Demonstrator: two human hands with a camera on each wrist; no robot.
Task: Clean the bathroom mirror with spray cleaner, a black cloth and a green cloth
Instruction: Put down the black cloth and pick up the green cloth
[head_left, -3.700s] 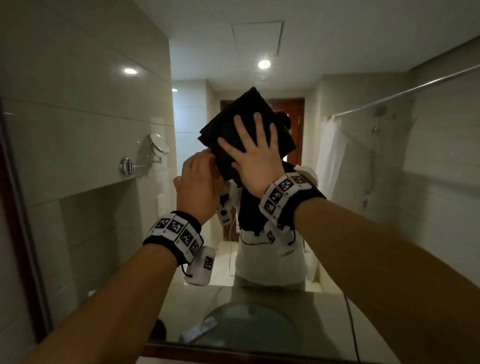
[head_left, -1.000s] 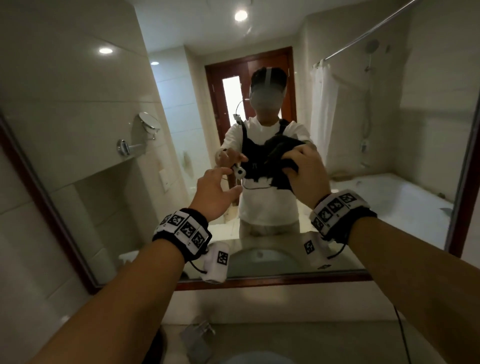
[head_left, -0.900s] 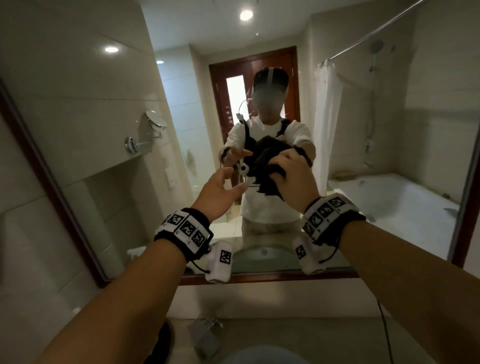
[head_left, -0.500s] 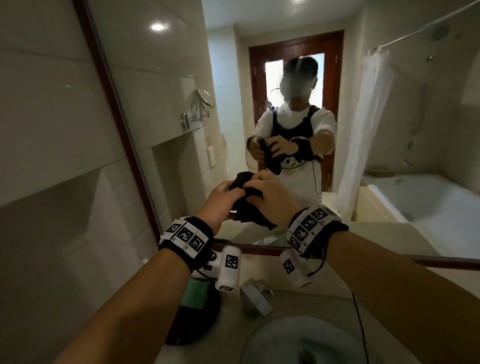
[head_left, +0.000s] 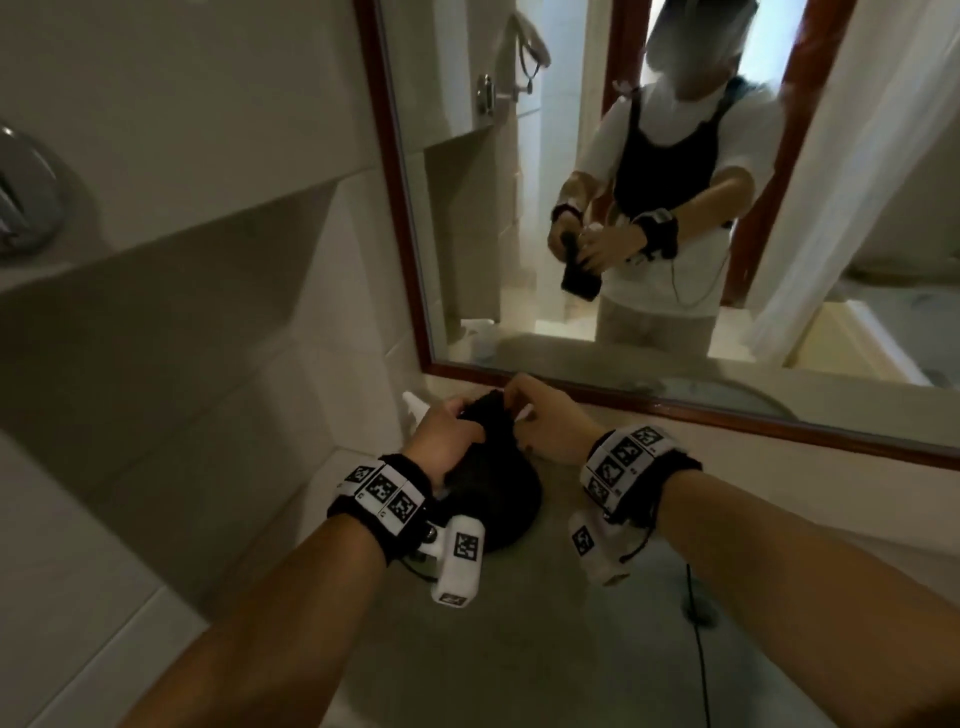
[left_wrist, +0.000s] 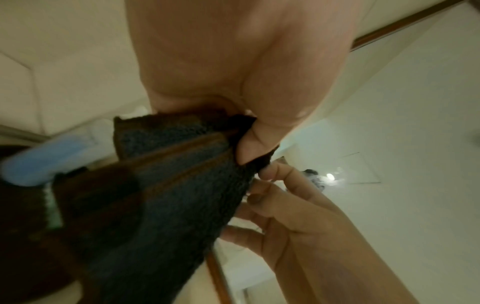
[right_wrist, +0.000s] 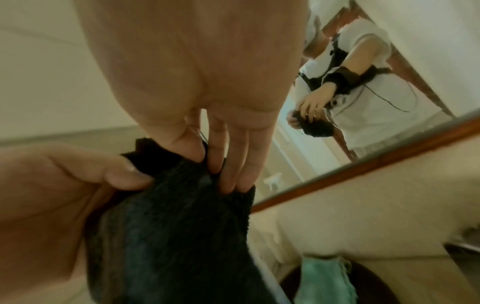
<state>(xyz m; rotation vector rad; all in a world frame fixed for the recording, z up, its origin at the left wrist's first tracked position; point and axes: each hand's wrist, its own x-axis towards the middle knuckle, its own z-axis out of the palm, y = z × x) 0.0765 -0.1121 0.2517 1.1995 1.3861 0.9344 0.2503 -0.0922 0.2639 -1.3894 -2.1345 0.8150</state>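
Note:
Both hands hold the bunched black cloth (head_left: 488, 421) low over the counter's back left corner, below the mirror (head_left: 571, 208). My left hand (head_left: 465, 415) grips its left side, thumb pinching a fold (left_wrist: 249, 144). My right hand (head_left: 511, 400) pinches the cloth's top edge with its fingertips (right_wrist: 223, 174). The cloth (right_wrist: 168, 226) hangs over a dark round tray (head_left: 509, 514). A green cloth (right_wrist: 324, 277) lies in that tray (right_wrist: 376, 286). The spray bottle's white nozzle (head_left: 414, 402) shows behind my left hand; its blue body (left_wrist: 39, 158) lies beside the cloth.
The mirror's wooden frame (head_left: 675, 410) runs just behind my hands. Tiled wall (head_left: 208, 312) closes the left side. The beige counter (head_left: 519, 649) stretches toward me, with a thin black cable (head_left: 698, 649) on its right part. A chrome fitting (head_left: 21, 192) hangs on the left wall.
The hands came off the mirror glass and down to the counter's left corner. The flat cloth got bunched between both hands. The view swung down and left.

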